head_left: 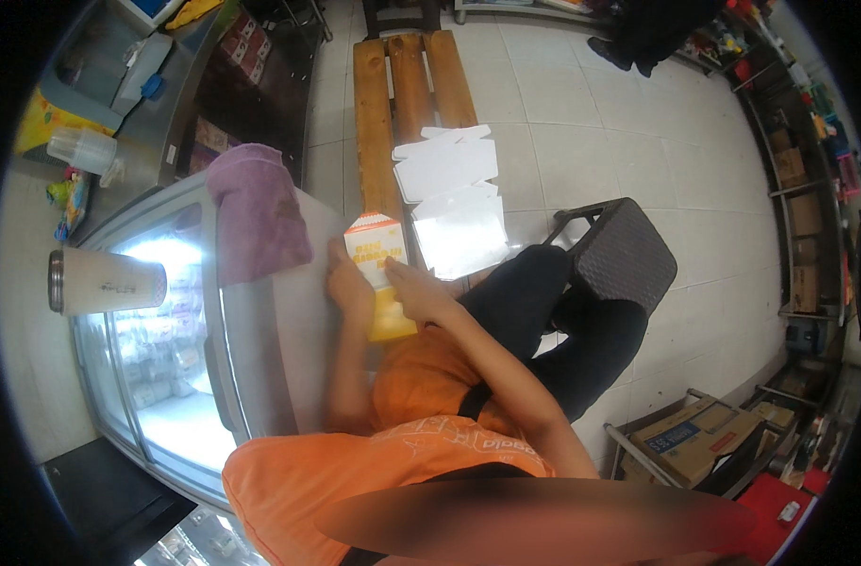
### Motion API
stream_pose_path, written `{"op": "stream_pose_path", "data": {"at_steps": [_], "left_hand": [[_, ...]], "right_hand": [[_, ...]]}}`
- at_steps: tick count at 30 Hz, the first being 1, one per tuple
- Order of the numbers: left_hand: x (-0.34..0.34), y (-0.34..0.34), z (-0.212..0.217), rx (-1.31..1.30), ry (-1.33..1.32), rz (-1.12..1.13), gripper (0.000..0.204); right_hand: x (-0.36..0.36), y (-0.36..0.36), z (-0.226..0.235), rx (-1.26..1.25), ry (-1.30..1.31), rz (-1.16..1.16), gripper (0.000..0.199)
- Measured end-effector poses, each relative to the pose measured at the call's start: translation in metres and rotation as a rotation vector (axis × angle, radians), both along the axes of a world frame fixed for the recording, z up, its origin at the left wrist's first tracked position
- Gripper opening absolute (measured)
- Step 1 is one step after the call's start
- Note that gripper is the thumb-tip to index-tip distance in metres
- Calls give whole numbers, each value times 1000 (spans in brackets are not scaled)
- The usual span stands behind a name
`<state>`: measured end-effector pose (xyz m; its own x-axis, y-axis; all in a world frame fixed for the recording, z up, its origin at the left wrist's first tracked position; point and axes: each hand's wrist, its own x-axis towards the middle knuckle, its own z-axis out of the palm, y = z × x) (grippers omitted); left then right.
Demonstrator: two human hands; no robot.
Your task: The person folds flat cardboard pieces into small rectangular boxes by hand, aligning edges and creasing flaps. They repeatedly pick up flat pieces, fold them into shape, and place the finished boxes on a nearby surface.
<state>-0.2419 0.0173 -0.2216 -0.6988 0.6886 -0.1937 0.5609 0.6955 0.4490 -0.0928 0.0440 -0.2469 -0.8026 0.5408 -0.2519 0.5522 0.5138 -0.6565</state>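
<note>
My left hand (351, 285) grips the left edge of a printed cardboard box (374, 243), with its thumb toward the front. The box is white and yellow with an orange-patterned tapered end, and it leans over my lap. On its right side my right hand (419, 291) is closed at the edge, fingers against the printed face. Whether the box is flat or partly folded I cannot tell. Just beyond my right hand, white flat cardboard box blanks (454, 231) lie overlapping on a slatted wooden bench (372, 104).
To the left stands a lit glass-door display fridge (171, 349), with a purple towel (260, 212) and a tumbler (109, 281) on it. A dark woven stool (628, 250) is at right. Shelves (798, 226) line the right wall. Another person's dark-clad legs (647, 33) show far off.
</note>
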Motion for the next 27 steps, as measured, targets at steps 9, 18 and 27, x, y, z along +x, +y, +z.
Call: {"op": "stream_pose_path", "data": {"at_steps": [9, 18, 27], "left_hand": [[-19, 51, -43, -369, -93, -691, 31], [37, 53, -76, -114, 426, -550, 18], [31, 49, -77, -148, 366, -628, 19]], "right_hand": [[34, 44, -29, -379, 191, -188, 60], [84, 71, -45, 243, -395, -1021, 71], [67, 59, -48, 310, -467, -1089, 80]]}}
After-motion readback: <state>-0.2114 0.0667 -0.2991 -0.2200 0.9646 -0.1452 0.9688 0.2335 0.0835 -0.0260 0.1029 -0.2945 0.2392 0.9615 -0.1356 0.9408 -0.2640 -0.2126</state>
